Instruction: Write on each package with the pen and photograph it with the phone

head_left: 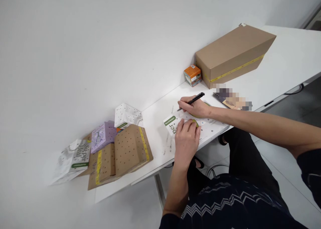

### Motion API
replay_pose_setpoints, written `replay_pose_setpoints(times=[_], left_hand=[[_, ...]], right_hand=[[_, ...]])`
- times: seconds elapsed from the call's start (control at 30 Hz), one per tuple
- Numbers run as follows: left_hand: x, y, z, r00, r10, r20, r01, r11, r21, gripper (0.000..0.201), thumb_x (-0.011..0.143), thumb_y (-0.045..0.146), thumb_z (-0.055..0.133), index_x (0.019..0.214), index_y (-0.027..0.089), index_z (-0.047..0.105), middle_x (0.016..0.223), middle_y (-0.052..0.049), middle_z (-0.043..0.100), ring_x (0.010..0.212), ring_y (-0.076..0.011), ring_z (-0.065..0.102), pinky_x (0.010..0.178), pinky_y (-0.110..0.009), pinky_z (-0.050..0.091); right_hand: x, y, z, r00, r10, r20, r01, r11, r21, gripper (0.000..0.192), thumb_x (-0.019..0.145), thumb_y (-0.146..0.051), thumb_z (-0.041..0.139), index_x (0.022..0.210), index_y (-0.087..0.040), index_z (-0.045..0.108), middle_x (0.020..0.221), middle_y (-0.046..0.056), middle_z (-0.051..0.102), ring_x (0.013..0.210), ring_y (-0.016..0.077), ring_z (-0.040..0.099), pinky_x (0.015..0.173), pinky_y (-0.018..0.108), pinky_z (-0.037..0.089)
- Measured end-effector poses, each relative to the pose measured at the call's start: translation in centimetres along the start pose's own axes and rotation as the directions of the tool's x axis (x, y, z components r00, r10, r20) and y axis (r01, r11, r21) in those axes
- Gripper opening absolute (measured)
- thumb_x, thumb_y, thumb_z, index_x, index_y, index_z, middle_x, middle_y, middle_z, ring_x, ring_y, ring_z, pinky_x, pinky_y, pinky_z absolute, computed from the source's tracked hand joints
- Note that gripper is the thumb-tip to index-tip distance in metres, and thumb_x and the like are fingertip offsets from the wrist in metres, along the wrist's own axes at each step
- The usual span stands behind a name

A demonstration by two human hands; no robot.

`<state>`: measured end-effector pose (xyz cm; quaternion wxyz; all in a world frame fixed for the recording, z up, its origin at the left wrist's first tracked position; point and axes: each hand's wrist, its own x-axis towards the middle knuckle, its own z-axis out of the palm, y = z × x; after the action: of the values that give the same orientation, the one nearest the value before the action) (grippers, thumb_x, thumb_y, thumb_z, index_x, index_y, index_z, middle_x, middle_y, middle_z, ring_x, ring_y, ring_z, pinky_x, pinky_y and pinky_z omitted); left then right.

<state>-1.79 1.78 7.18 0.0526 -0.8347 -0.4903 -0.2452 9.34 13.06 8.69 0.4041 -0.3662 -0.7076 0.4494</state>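
On the bench (pixel 283 60), near its front edge, we pressed our left hand (pixel 186 140) flat to steady the packet (pixel 175 123) while our right hand (pixel 195 107) fingers gripped the pen (pixel 193 99), tip angled down for marking.

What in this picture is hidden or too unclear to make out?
Head view only:
- White card: its print is largely covered by the left hand lying on it.
- Pen tip: too small to tell whether it touches the card; it is held in the right hand.
- Flat object beside the brown box: blurred out.
- Orange carton: label too small to read.
- Table: cut off by the right edge.
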Motion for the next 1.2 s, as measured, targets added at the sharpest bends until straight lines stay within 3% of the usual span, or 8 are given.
replay_pose_setpoints(times=[0.13, 0.3, 0.43, 0.53, 0.77, 0.87, 1.0, 1.2], left_hand=[[-0.1, 0.0, 0.0, 0.999, 0.003, -0.032, -0.003, 1.0, 0.005, 0.019, 0.093, 0.023, 0.05, 0.105, 0.015, 0.063, 0.106, -0.008, 0.07, 0.101, -0.0179, 0.064, 0.108, -0.04, 0.045], [-0.1, 0.0, 0.0, 0.999, -0.006, -0.053, 0.005, 1.0, -0.011, 0.019, 0.093, 0.023, 0.05, 0.105, 0.017, 0.065, 0.107, -0.007, 0.07, 0.102, -0.0184, 0.064, 0.106, -0.042, 0.047], [-0.1, -0.2, 0.1, 0.998, -0.031, -0.049, 0.03, 0.999, -0.038, 0.02, 0.094, 0.023, 0.049, 0.103, 0.019, 0.067, 0.106, -0.006, 0.071, 0.102, -0.0185, 0.064, 0.105, -0.043, 0.048], [0.0, -0.4, 0.1, 0.998, -0.024, -0.057, 0.021, 0.998, -0.052, 0.02, 0.093, 0.022, 0.05, 0.102, 0.018, 0.067, 0.105, -0.006, 0.071, 0.103, -0.0182, 0.064, 0.104, -0.043, 0.049], [0.0, -0.2, 0.0, 0.998, -0.029, -0.056, 0.026, 0.998, -0.063, 0.02, 0.093, 0.02, 0.05, 0.101, 0.018, 0.068, 0.104, -0.006, 0.071, 0.1, -0.0168, 0.065, 0.105, -0.043, 0.048], [0.1, -0.2, 0.1, 0.997, -0.031, -0.065, 0.027, 0.998, -0.059, 0.02, 0.093, 0.021, 0.05, 0.1, 0.017, 0.068, 0.104, -0.006, 0.071, 0.098, -0.0165, 0.065, 0.104, -0.043, 0.048], [0.2, -0.1, 0.3, 0.997, -0.025, -0.078, 0.021, 0.999, -0.048, 0.021, 0.094, 0.022, 0.049, 0.098, 0.018, 0.069, 0.102, -0.006, 0.072, 0.098, -0.0171, 0.066, 0.103, -0.044, 0.049], [0.2, 0.1, 0.4, 0.997, -0.02, -0.071, 0.018, 0.999, -0.027, 0.022, 0.094, 0.023, 0.048, 0.099, 0.018, 0.069, 0.102, -0.007, 0.072, 0.097, -0.0174, 0.067, 0.103, -0.044, 0.049]], right_hand=[[0.1, 0.3, -2.2, 0.941, -0.004, -0.338, 0.062, 0.985, 0.162, 0.036, 0.091, -0.048, 0.044, 0.071, -0.019, 0.055, 0.054, -0.004, 0.047, 0.047, 0.0086, 0.042, 0.047, 0.023, 0.036], [-4.1, 4.8, -7.3, 0.593, 0.004, -0.805, -0.016, 1.0, -0.006, 0.029, 0.092, -0.046, 0.044, 0.095, -0.02, 0.057, 0.07, 0.001, 0.058, 0.052, 0.012, 0.05, 0.053, 0.026, 0.043], [-10.3, 10.1, -9.1, 0.843, -0.019, -0.538, -0.252, 0.868, -0.427, 0.032, 0.092, -0.031, 0.039, 0.113, -0.02, 0.06, 0.108, 0.012, 0.065, 0.095, 0.0235, 0.061, 0.081, 0.036, 0.047], [-12.4, 12.5, -8.6, 0.991, -0.036, -0.127, -0.065, 0.7, -0.711, 0.043, 0.088, -0.014, 0.034, 0.124, -0.014, 0.058, 0.122, 0.016, 0.061, 0.108, 0.0271, 0.054, 0.092, 0.04, 0.041], [-9.1, 13.0, -6.6, 0.998, 0.012, 0.061, 0.048, 0.485, -0.873, 0.047, 0.092, -0.014, 0.031, 0.134, -0.018, 0.052, 0.116, 0.016, 0.063, 0.094, 0.0292, 0.049, 0.079, 0.042, 0.038], [-8.8, 12.8, -7.4, 0.984, 0.093, -0.153, -0.179, 0.489, -0.854, 0.047, 0.094, -0.023, 0.033, 0.139, -0.02, 0.045, 0.131, 0.018, 0.054, 0.105, 0.0332, 0.045, 0.08, 0.043, 0.037], [-10.6, 13.0, -9.4, 0.815, 0.241, -0.527, -0.576, 0.432, -0.694, 0.079, 0.08, -0.055, 0.057, 0.145, -0.016, 0.034, 0.137, 0.026, 0.043, 0.115, 0.0423, 0.039, 0.086, 0.051, 0.035], [-11.7, 12.5, -9.7, 0.806, 0.327, -0.493, -0.592, 0.462, -0.661, 0.07, 0.081, -0.05, 0.054, 0.139, -0.014, 0.04, 0.128, 0.024, 0.052, 0.114, 0.0404, 0.043, 0.088, 0.051, 0.036]])
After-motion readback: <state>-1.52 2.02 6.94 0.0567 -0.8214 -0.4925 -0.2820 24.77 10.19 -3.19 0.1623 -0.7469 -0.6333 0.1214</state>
